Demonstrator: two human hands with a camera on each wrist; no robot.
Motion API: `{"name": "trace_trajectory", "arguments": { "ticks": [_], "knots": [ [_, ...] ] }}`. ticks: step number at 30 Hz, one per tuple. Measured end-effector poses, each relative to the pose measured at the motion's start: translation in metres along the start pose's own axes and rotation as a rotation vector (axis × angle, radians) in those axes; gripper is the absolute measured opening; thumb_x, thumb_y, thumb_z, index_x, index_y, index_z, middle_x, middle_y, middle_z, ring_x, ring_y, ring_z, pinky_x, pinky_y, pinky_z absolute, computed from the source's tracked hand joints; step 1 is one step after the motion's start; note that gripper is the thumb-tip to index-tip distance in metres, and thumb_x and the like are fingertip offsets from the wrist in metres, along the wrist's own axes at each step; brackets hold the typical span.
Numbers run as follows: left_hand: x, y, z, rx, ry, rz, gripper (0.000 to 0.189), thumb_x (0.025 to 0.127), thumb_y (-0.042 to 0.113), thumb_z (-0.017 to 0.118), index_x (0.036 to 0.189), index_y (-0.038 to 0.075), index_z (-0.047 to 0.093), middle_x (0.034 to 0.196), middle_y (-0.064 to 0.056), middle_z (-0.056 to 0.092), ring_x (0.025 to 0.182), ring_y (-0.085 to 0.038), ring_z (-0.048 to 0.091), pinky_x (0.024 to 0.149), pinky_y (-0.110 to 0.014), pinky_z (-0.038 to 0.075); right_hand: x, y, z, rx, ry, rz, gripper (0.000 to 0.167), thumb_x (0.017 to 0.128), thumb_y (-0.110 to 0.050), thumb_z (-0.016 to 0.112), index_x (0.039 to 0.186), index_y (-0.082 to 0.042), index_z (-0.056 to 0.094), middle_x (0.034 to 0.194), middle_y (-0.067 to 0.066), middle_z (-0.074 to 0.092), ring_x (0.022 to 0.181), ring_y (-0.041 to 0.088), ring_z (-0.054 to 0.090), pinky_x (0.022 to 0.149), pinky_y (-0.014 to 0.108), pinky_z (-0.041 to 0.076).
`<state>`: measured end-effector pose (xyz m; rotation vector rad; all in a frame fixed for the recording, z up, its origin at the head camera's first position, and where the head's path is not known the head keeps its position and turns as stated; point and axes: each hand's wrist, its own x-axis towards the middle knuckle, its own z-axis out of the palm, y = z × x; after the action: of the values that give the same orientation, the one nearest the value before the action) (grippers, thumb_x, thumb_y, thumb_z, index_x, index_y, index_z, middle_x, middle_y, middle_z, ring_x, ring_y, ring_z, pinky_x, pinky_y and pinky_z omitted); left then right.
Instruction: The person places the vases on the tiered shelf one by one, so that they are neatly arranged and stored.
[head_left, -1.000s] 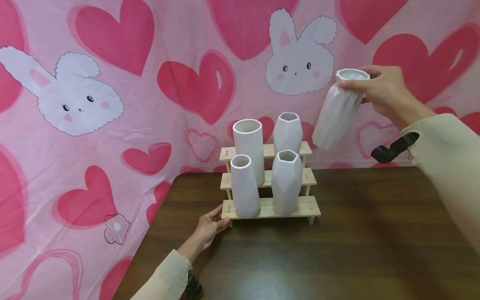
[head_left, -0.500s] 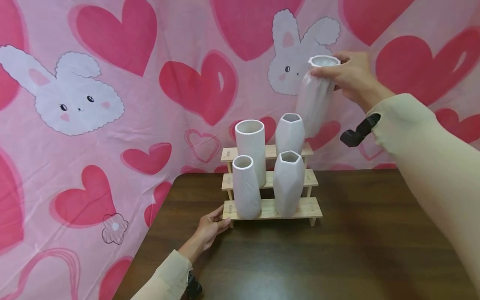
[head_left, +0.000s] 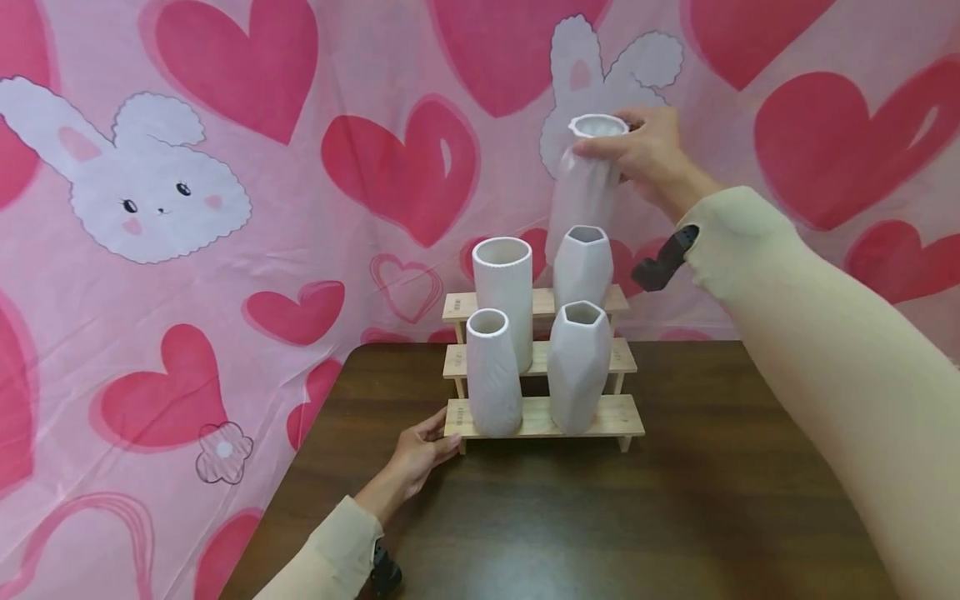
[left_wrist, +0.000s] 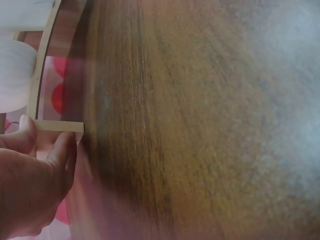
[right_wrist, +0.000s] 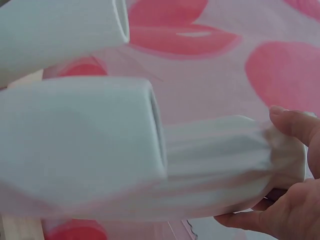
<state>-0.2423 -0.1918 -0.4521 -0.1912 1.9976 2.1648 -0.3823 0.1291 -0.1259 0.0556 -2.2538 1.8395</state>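
Note:
My right hand grips a white fluted vase by its neck, thumb across the front below the rim. The vase hangs upright behind a faceted vase, which hides its base in the head view. In the right wrist view, the fluted vase shows partly behind a nearer vase. My left hand pinches the left end of the bottom tier of a three-tier wooden stand. Its thumb lies on top and its fingers are at the leg.
A ribbed cylindrical vase stands on the middle tier at left. On the bottom tier are a slender textured vase and another faceted vase. The stand is on a dark wooden table before a pink heart-patterned cloth.
My right hand has carried the fluted vase leftward, from right of the stand to behind its right half, and the vase has straightened from a tilt. The left hand keeps its hold.

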Motion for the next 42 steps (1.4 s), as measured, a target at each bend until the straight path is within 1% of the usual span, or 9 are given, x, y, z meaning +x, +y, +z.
{"name": "trace_trajectory", "arguments": {
  "ticks": [3, 8, 12, 16, 19, 24, 30, 36, 42],
  "knots": [
    [0.000, 0.000, 0.000, -0.002, -0.005, -0.001, 0.061, 0.089, -0.004, 0.063, 0.145, 0.003, 0.040, 0.132, -0.030, 0.050, 0.102, -0.020, 0.060, 0.095, -0.042, 0.051, -0.001, -0.001, 0.011, -0.026, -0.013, -0.019, 0.065, 0.071, -0.024, 0.087, 0.128, -0.011, 0.062, 0.117, 0.006, 0.056, 0.099, 0.021, 0.055, 0.095, 0.043, 0.051],
    [0.000, 0.000, 0.001, -0.001, -0.007, 0.000, 0.062, 0.089, -0.003, 0.064, 0.146, 0.004, 0.040, 0.130, -0.029, 0.051, 0.101, -0.020, 0.061, 0.095, -0.043, 0.051, -0.005, -0.002, 0.026, -0.078, -0.040, -0.024, 0.058, 0.073, -0.026, 0.086, 0.125, -0.014, 0.063, 0.117, 0.006, 0.057, 0.099, 0.021, 0.055, 0.092, 0.041, 0.053],
    [-0.001, 0.000, 0.001, -0.005, -0.009, 0.002, 0.062, 0.089, -0.004, 0.063, 0.146, 0.004, 0.039, 0.131, -0.029, 0.051, 0.101, -0.019, 0.061, 0.095, -0.043, 0.051, -0.010, 0.002, 0.037, -0.116, -0.093, 0.006, 0.061, 0.075, -0.032, 0.084, 0.129, -0.019, 0.060, 0.121, 0.005, 0.056, 0.104, 0.022, 0.055, 0.093, 0.040, 0.052],
    [-0.002, 0.000, 0.001, -0.005, -0.005, 0.002, 0.062, 0.089, -0.005, 0.063, 0.146, 0.003, 0.040, 0.131, -0.029, 0.051, 0.101, -0.019, 0.061, 0.095, -0.042, 0.051, -0.016, 0.006, 0.048, -0.111, -0.139, 0.030, 0.066, 0.074, -0.034, 0.084, 0.133, -0.021, 0.057, 0.123, 0.004, 0.056, 0.106, 0.023, 0.055, 0.094, 0.041, 0.051],
    [-0.003, 0.000, 0.001, -0.001, -0.003, 0.002, 0.061, 0.089, -0.004, 0.063, 0.145, 0.004, 0.040, 0.130, -0.028, 0.052, 0.101, -0.019, 0.061, 0.094, -0.042, 0.051, -0.018, 0.008, 0.056, -0.113, -0.154, 0.008, 0.067, 0.075, -0.033, 0.084, 0.134, -0.019, 0.056, 0.123, 0.005, 0.057, 0.106, 0.022, 0.056, 0.093, 0.040, 0.050],
    [-0.005, 0.000, 0.001, -0.006, -0.008, -0.001, 0.062, 0.089, -0.004, 0.064, 0.145, 0.003, 0.040, 0.131, -0.029, 0.050, 0.102, -0.020, 0.061, 0.094, -0.042, 0.051, -0.019, 0.009, 0.064, -0.139, -0.168, 0.018, 0.071, 0.075, -0.037, 0.083, 0.138, -0.021, 0.052, 0.126, 0.005, 0.056, 0.108, 0.022, 0.054, 0.092, 0.038, 0.050],
    [-0.005, -0.001, 0.001, -0.010, -0.004, 0.002, 0.062, 0.089, -0.004, 0.064, 0.146, 0.004, 0.040, 0.132, -0.029, 0.050, 0.101, -0.019, 0.061, 0.093, -0.041, 0.052, -0.017, 0.010, 0.073, -0.115, -0.183, 0.045, 0.073, 0.073, -0.034, 0.085, 0.137, -0.020, 0.053, 0.126, 0.006, 0.056, 0.108, 0.022, 0.055, 0.092, 0.037, 0.050],
    [-0.003, -0.001, 0.001, -0.007, -0.020, 0.012, 0.062, 0.089, -0.004, 0.064, 0.146, 0.004, 0.040, 0.130, -0.027, 0.052, 0.101, -0.018, 0.060, 0.094, -0.041, 0.051, -0.016, 0.011, 0.075, -0.109, -0.207, 0.043, 0.072, 0.074, -0.029, 0.085, 0.137, -0.015, 0.054, 0.124, 0.007, 0.059, 0.106, 0.022, 0.057, 0.091, 0.035, 0.051],
    [-0.003, -0.001, -0.001, -0.010, -0.013, 0.011, 0.061, 0.089, -0.004, 0.063, 0.145, 0.003, 0.040, 0.129, -0.028, 0.053, 0.100, -0.019, 0.061, 0.094, -0.041, 0.051, -0.016, 0.013, 0.078, -0.120, -0.242, 0.048, 0.071, 0.075, -0.032, 0.084, 0.137, -0.017, 0.053, 0.124, 0.005, 0.058, 0.107, 0.022, 0.057, 0.092, 0.036, 0.050]
  ]
}}
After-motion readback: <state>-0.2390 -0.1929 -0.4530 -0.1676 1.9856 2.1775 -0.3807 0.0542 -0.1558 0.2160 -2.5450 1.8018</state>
